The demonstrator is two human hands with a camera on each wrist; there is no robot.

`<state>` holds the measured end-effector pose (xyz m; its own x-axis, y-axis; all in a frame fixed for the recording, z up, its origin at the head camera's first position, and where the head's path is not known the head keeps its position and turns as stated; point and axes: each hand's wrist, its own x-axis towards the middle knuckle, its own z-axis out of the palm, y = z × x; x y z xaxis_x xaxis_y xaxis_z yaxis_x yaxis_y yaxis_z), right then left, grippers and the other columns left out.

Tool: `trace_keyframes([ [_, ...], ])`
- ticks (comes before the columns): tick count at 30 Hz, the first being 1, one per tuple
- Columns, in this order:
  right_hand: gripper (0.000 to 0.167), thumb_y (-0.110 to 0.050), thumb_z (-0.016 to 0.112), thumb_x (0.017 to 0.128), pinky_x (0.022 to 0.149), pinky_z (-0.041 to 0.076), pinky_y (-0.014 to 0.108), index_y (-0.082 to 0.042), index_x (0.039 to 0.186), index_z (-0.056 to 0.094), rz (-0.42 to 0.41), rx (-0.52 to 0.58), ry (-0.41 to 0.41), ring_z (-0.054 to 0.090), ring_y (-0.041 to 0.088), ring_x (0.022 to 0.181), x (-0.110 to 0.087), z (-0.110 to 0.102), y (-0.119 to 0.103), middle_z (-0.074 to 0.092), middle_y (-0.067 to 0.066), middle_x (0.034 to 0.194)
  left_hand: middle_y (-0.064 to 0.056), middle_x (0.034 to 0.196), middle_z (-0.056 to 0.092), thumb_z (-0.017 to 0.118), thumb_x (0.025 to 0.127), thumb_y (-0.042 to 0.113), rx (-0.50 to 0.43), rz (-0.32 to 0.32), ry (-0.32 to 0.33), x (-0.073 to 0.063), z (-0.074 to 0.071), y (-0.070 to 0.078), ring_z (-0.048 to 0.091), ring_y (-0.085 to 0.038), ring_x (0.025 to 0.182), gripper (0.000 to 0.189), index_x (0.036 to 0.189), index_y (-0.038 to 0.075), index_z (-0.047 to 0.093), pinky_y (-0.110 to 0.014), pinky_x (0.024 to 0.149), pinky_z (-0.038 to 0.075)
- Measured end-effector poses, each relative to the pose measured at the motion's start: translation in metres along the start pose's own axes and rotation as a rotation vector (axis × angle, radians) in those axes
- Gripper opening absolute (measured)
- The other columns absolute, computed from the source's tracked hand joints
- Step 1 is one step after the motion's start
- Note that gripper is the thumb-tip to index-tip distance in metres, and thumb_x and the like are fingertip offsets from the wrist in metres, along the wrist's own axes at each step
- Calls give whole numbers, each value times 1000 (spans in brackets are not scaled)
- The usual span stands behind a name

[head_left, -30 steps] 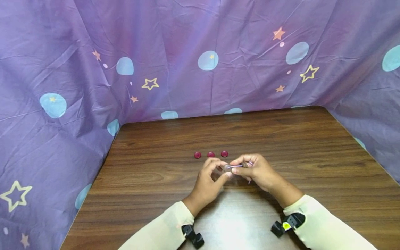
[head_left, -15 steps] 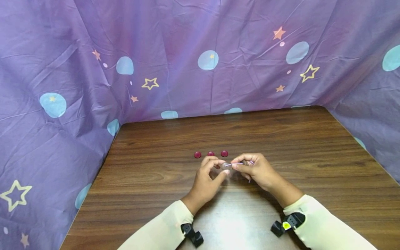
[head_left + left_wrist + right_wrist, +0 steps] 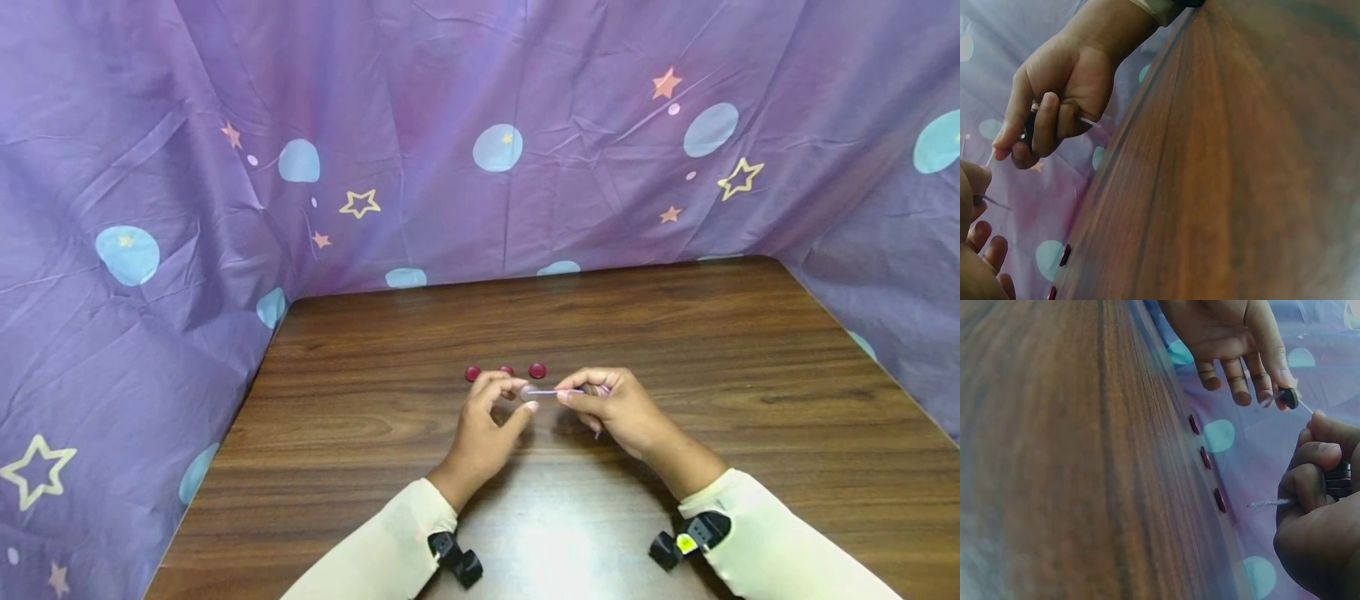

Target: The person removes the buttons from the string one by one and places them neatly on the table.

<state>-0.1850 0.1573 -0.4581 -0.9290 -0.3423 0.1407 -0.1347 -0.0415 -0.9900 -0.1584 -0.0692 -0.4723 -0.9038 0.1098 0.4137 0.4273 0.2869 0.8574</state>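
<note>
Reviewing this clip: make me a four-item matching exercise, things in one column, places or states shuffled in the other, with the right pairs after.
1. left hand
2. right hand
3. maroon discs
4. purple curtain

A. lying in a row on the table
B. pinches the cord
C. hanging behind the table
D. pinches one dark disc

Pairs: 1-D, 2-B, 3-A, 4-C

cord (image 3: 544, 392) between hands (image 3: 480, 435) (image 3: 624, 415), discs (image 3: 537, 371) beyond—curtain (image 3: 420, 125) behind
</note>
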Motion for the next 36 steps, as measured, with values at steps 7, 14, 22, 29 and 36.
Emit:
trace_keyframes([
  [7,7,2,73,98,46,40,21,3,102,79,10,5,15,45,4,49,0,-1,1,57,-8,62,-14,127,67,83,94,9,13,-4,6,1,-4,1,65,-30,114,29,122,2,76,-46,102,56],
  [14,7,3,73,98,45,40,21,5,101,78,12,4,35,45,3,48,0,0,0,56,-9,60,-13,125,68,83,95,10,34,1,24,3,-10,-4,64,-29,114,29,121,1,75,-43,110,53],
  [22,13,1,74,98,45,40,22,-8,97,81,34,-1,59,45,4,49,1,0,0,53,-9,59,-13,121,68,84,94,10,55,-8,67,2,-17,-12,64,-32,113,26,119,5,78,-41,102,54],
  [29,28,4,72,98,45,38,21,-22,92,82,28,33,60,45,3,49,1,2,-1,57,-10,62,-15,121,68,84,93,9,67,-25,94,1,-22,-13,65,-32,113,25,118,6,79,-43,104,53],
  [36,24,2,74,97,46,38,21,-21,93,82,41,16,76,45,4,50,1,2,-3,63,-10,66,-18,125,68,84,92,9,113,-68,136,2,-26,-19,66,-32,113,28,120,4,79,-43,100,56],
])
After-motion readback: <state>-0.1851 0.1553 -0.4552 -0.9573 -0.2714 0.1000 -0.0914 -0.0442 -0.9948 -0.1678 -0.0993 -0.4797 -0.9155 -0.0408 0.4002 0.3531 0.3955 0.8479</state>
